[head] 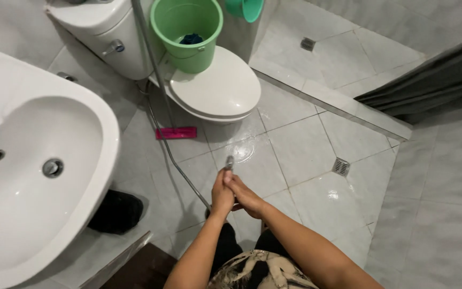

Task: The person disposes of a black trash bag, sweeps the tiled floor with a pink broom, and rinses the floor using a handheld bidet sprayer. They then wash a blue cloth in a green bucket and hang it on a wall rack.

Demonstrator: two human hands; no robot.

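My left hand grips a metal hand-held sprayer whose head points down at the grey floor tiles. Its grey hose trails left and up toward the toilet tank. My right hand lies against the left one, fingers wrapped over the same sprayer handle. A wet patch shines on the tiles just ahead of the nozzle, in front of the white toilet with its lid closed.
A green bucket with a dark cloth stands on the toilet lid. A pink-headed mop leans by the tank. White sink at left, floor drain at right, shower curb and dark curtain beyond.
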